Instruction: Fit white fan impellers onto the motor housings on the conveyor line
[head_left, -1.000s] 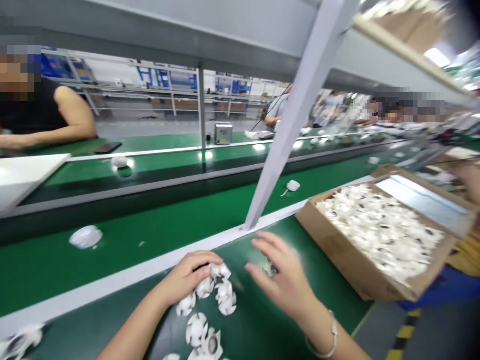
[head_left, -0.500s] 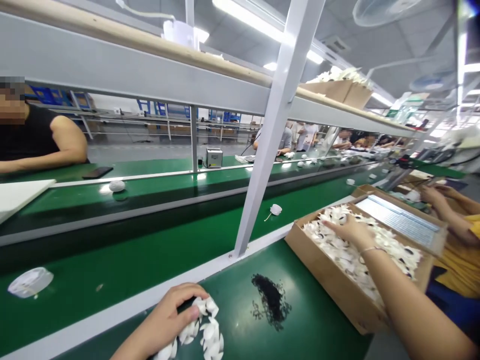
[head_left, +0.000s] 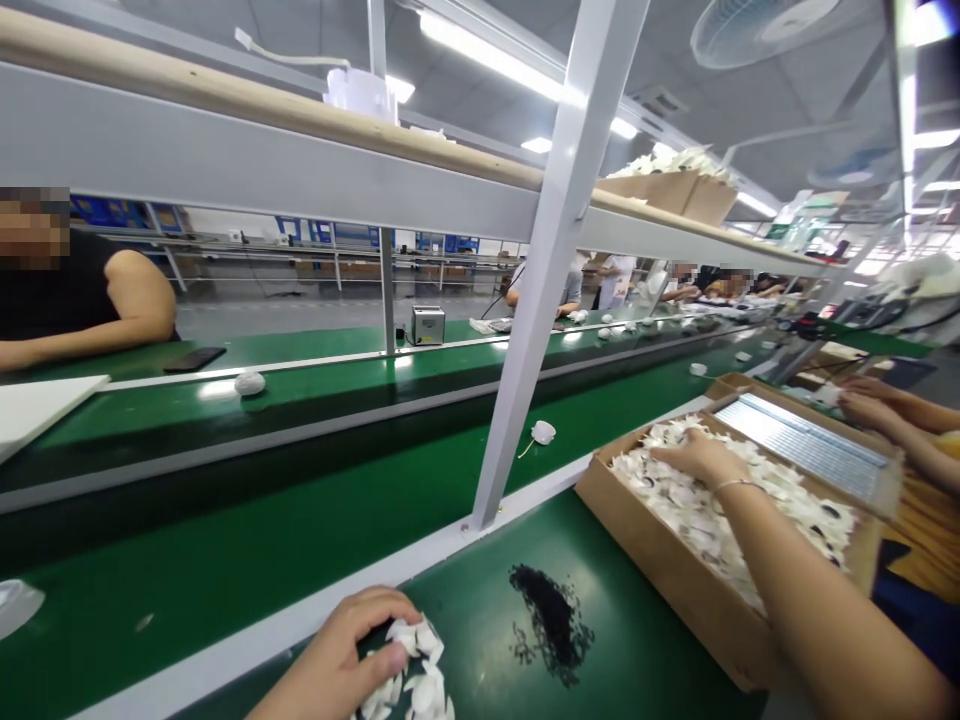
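On the green worktop (head_left: 480,600), the left hand (head_left: 334,650) is curled over a small heap of white pieces (head_left: 412,680); I cannot tell if it grips them. Black granules (head_left: 547,620) lie beside. The right hand (head_left: 701,458) rests open on the many white scraps (head_left: 780,500) that fill the cardboard box (head_left: 660,590).

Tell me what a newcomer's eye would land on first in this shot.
A cardboard box heaped with white pieces dominates the lower right, with the right hand resting on them. At bottom centre, the left hand covers a small white cluster, and a dark heap of black bits stands out on the green surface.
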